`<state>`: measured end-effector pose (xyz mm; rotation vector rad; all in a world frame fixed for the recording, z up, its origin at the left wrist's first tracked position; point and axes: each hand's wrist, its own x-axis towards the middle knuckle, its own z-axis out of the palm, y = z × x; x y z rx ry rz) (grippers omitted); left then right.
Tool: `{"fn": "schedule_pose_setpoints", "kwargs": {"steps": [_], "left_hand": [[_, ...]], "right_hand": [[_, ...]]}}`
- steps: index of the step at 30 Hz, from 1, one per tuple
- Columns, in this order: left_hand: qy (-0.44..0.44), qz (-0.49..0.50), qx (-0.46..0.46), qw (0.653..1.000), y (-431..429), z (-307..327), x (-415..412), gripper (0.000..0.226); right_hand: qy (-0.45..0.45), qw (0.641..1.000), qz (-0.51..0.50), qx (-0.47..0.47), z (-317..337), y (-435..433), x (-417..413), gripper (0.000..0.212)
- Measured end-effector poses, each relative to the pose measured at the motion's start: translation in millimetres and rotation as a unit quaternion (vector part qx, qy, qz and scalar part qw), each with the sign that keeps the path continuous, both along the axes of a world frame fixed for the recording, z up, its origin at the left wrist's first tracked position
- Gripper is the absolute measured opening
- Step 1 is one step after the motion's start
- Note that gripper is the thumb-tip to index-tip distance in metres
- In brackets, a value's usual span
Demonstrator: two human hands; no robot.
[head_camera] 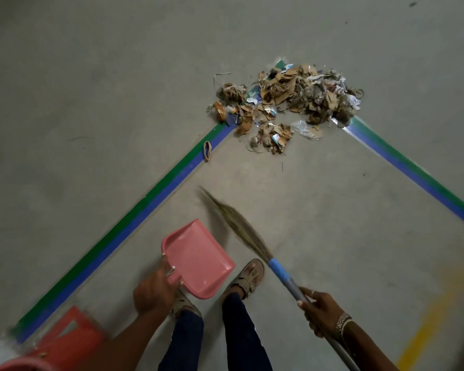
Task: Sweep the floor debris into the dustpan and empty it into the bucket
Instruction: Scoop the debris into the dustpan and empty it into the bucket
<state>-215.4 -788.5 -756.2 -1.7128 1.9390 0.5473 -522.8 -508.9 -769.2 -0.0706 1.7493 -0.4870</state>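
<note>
A heap of debris, torn cardboard, paper scraps and plastic, lies on the grey floor where two taped lines meet. My left hand grips the handle of a pink dustpan, held above the floor near my feet. My right hand grips the grey handle of a grass broom, whose bristles point up-left toward the heap and stop short of it. The red bucket shows only as a blurred rim at the bottom left corner.
Green-and-blue tape lines run diagonally from the heap to both sides. A rubber band lies on the left line. A red object sits by the bucket. Yellow floor paint marks the lower right. My sandalled feet stand between dustpan and broom.
</note>
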Motion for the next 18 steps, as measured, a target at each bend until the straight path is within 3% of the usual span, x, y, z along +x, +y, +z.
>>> {"fn": "schedule_pose_setpoints", "kwargs": {"steps": [3, 7, 13, 18], "left_hand": [[-0.014, -0.025, 0.005, 1.0, 3.0, -2.3, 1.4, 0.07], [-0.02, -0.033, 0.014, 0.999, 3.0, -4.9, -2.1, 0.073], [-0.013, 0.038, 0.016, 0.999, -3.7, 2.2, -16.3, 0.066], [0.002, 0.054, 0.005, 0.999, -19.4, 11.0, -26.8, 0.078]], "right_hand": [[-0.012, 0.998, 0.022, 0.049, -26.4, 5.6, 25.5, 0.042], [0.048, 0.997, 0.002, 0.063, -48.2, -15.2, 30.7, 0.047], [0.132, 0.991, -0.032, -0.011, -35.9, -64.2, -2.3, 0.041], [0.17, 0.974, -0.121, -0.087, -15.4, -84.9, -31.0, 0.041]]}}
